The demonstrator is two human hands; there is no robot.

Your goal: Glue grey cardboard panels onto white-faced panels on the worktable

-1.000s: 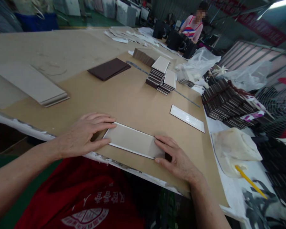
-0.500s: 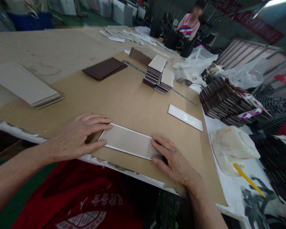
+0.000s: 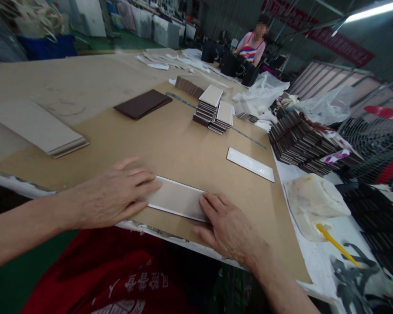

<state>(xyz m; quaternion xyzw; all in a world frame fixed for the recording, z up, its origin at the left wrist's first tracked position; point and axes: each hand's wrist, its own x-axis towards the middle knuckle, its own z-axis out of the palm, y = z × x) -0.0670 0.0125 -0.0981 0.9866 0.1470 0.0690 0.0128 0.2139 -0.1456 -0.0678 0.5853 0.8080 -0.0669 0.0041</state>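
Note:
A narrow beige cardboard strip with a thin white border (image 3: 178,198) lies flat on the brown table sheet (image 3: 144,139), close to the front edge. My left hand (image 3: 118,194) rests over its left end, fingers stretched across the board. On the right end lie the fingers of my right hand (image 3: 224,222), spread flat, with the thumb off the strip's near edge. Both ends of the strip are hidden under my hands. Beyond my right hand lies a glossy white strip (image 3: 250,164) by itself.
Short stacks of dark-edged boards (image 3: 211,104) stand further back, near a dark brown sheet pile (image 3: 142,104). Grey boards (image 3: 36,128) lie left. At right are a whitish plastic container (image 3: 317,200), a yellow stick (image 3: 337,245) and tall dark stacks (image 3: 301,139). A person (image 3: 252,46) works behind.
My left hand has slid further onto the strip's left end and flattened. My right hand has moved inward over the right end, its thumb now off the near edge. The view has tilted slightly up.

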